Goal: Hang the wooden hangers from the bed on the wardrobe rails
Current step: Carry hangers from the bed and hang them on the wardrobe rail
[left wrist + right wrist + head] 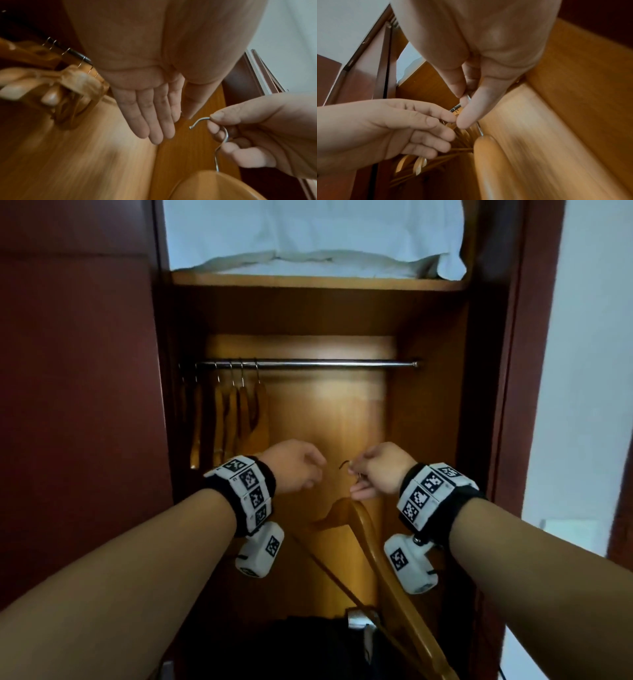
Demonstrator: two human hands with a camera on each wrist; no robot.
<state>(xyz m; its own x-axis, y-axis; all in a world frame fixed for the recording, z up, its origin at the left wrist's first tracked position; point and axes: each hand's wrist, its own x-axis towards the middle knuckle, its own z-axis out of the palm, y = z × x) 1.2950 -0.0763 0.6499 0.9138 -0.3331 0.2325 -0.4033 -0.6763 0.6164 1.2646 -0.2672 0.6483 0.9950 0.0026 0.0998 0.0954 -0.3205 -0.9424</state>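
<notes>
Her right hand [376,470] pinches the thin curved metal hook [221,133] of a smooth wooden hanger [383,563] below the shiny rail [308,363], while the left hand [291,467] hovers beside it, fingers straight and together

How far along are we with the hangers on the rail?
Done: several wooden hangers hang at the rail's left end. In hand: the right hand pinches the hook of another hanger below the rail; the left hand is empty. Left: hooking it on. The bed is out of view.
</notes>
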